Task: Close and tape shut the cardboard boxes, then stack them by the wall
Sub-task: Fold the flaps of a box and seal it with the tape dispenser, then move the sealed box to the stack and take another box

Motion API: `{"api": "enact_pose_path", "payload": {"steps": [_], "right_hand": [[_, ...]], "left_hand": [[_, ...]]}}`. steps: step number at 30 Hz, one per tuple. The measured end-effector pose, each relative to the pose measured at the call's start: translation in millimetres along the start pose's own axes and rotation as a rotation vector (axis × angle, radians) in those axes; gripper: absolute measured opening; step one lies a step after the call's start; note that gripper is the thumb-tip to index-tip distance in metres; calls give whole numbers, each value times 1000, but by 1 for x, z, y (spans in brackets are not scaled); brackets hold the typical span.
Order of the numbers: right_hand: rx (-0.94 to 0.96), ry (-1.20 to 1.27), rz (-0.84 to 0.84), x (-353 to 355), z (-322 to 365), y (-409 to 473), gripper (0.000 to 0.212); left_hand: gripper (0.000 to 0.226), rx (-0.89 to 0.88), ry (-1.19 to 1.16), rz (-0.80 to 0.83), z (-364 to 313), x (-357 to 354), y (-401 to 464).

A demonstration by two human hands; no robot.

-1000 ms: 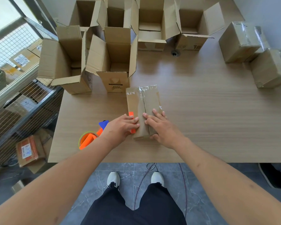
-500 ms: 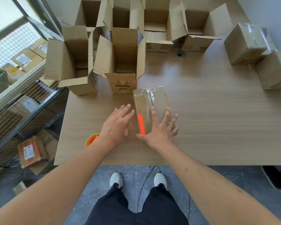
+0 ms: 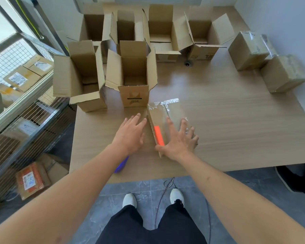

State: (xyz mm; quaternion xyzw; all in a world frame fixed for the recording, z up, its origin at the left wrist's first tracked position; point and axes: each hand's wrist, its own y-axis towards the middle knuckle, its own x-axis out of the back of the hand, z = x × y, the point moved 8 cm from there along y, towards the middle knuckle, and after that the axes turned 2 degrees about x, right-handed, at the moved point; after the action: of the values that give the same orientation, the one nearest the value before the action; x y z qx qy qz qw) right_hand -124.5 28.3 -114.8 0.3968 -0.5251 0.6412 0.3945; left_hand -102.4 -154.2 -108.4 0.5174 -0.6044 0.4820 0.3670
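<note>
While clear tape is pressed flat, small taped brown cardboard box [image 3: 167, 120], just before open carton [image 3: 132, 74], is held under spread right hand [image 3: 180, 140]; left hand [image 3: 130, 134] beside box, fingers wide, holding nothing. Judged next: both-hand lift, carry to wall stack.

Bright window daylight, wide-angle edge distortion

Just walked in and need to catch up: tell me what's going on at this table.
A person is sealing cardboard boxes. The right hand lies flat on a closed box with clear tape over its top seam, fingers spread. The left hand hovers open just beside it. Six open boxes with flaps up wait at the back and left. Two taped boxes sit at the table's far right by the wall.
</note>
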Motion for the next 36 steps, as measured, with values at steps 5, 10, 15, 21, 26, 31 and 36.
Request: {"api": "enact_pose_path", "payload": {"steps": [5, 10, 15, 21, 26, 31, 36], "right_hand": [[-57, 36, -10, 34, 0, -24, 115], [-108, 89, -77, 80, -2, -53, 102], [-136, 110, -145, 128, -14, -84, 106], [-150, 104, -224, 181, -48, -109, 105], [-143, 92, -294, 220, -91, -122, 105], [-130, 80, -328, 247, -159, -121, 101], [-111, 77, -304, 254, -241, -116, 102]], "left_hand": [[63, -60, 49, 18, -6, 35, -6], [62, -141, 89, 1, -30, 80, -13], [61, -203, 101, -49, -63, 129, -17], [64, -253, 106, -134, -120, 182, -23], [65, -272, 117, -156, -180, 201, -16], [64, -251, 100, -188, -249, 198, -3], [63, -207, 95, -171, -321, 171, 7]]}}
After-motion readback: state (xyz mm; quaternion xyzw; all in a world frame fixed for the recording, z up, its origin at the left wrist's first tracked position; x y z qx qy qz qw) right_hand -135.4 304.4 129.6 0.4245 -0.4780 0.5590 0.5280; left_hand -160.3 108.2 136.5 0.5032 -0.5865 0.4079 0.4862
